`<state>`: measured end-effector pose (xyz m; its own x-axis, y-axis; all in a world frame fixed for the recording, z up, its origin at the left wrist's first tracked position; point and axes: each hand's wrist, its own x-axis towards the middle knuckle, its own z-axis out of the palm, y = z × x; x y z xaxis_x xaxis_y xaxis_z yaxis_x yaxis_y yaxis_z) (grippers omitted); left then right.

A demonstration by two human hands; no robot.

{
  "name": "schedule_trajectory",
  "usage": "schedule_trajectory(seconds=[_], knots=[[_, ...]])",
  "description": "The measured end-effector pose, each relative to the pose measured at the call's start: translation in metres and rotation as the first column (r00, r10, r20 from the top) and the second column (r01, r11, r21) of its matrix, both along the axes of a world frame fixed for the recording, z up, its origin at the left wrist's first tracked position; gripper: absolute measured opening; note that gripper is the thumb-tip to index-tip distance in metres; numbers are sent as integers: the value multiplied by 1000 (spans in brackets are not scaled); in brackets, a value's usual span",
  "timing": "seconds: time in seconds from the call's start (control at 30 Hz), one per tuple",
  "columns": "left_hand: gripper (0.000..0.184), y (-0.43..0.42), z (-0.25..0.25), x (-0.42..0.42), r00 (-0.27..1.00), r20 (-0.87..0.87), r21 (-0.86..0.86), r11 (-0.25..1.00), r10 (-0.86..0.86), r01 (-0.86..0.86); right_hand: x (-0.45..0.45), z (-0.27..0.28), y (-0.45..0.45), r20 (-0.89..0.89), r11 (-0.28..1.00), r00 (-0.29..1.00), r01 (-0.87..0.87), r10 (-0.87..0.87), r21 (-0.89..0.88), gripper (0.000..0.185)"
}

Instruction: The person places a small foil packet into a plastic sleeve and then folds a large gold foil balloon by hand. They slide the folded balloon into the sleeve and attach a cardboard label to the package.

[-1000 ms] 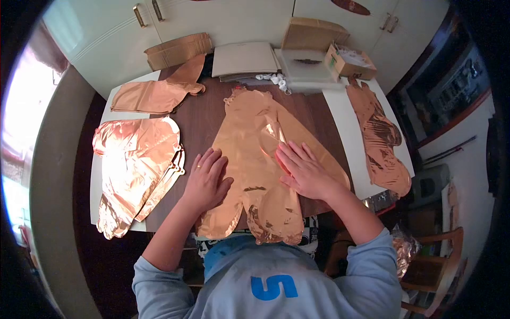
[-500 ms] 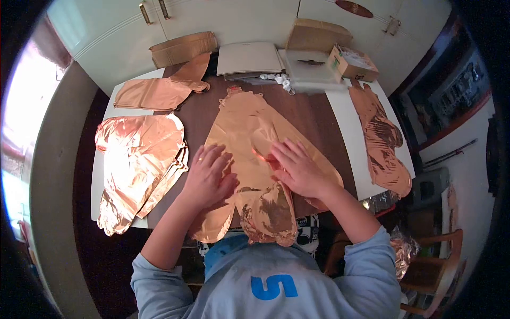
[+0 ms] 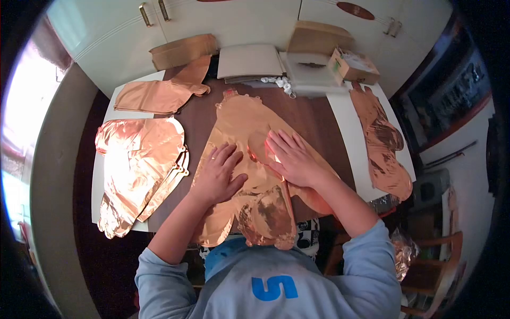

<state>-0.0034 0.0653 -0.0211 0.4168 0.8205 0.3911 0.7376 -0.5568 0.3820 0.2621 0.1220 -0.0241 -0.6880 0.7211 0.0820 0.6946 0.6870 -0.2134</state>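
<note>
Left hand (image 3: 219, 173), mine: palm down, fingers loosely spread, grasping nothing. Half a second ago it arched farther out to the left; now it has shifted inward and rests lower on the broad copper-coloured foil balloon, flat and roughly triangular (image 3: 241, 125).

Right hand (image 3: 294, 162), mine: fingers long and slightly parted, laid flatter than a moment ago on the balloon's right half, gripping nothing. A bright wrinkle shows beside the fingertips, a ridge below the palm.

Balloon: mid dark-brown wooden tabletop (image 3: 313, 119), narrow end toward the far edge, lobed end over the near edge at my lap. Its right corner has drawn in toward me.

My reading: pressure is back on both halves, but the middle remains uneven.

Unchanged: shiny copper foil pile (image 3: 141, 154), left edge; long crinkled copper foil piece (image 3: 378, 143), right edge.
</note>
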Motion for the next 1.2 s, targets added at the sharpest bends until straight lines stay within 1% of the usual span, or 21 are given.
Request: schedule_trajectory(seconds=[0.13,0.23,0.33,0.43,0.63,0.73,0.83,0.93,1.0,1.07,1.13,1.2], knots=[[54,-1,1,1,998,42,20,999,43,-44,-1,2,-2,19,999,1000,18,-17,-33,66],[52,-1,0,-1,994,71,-5,996,88,-88,-1,8,-5,1,997,999,32,-32,-64,67],[52,0,-6,-3,995,60,36,996,76,-79,1,2,-3,20,997,999,51,-50,-52,67],[53,0,-4,-1,997,-1,64,995,73,-73,1,3,-3,25,998,999,47,-46,-42,68],[56,-1,-5,2,995,13,59,994,96,-97,-1,6,-1,62,999,998,13,-10,-49,71],[59,-2,-1,3,995,-3,57,994,96,-96,-1,7,-2,45,998,999,-3,6,-60,71],[61,-3,0,4,994,-20,75,991,111,-109,0,6,-1,72,998,997,-19,23,-57,71],[61,0,-5,2,995,5,70,992,103,-103,1,8,-1,60,997,997,-34,38,-66,71],[61,0,1,2,995,27,50,994,99,-100,1,3,0,67,998,997,-42,45,-40,71],[62,4,10,4,997,25,27,997,73,-74,1,3,0,66,999,997,-39,41,-32,69],[62,8,21,14,999,35,-6,1000,-18,19,1,6,0,56,999,998,-35,37,-40,67],[62,12,23,26,995,22,-43,995,-94,95,6,10,6,-116,1000,993,-21,19,-17,61]])
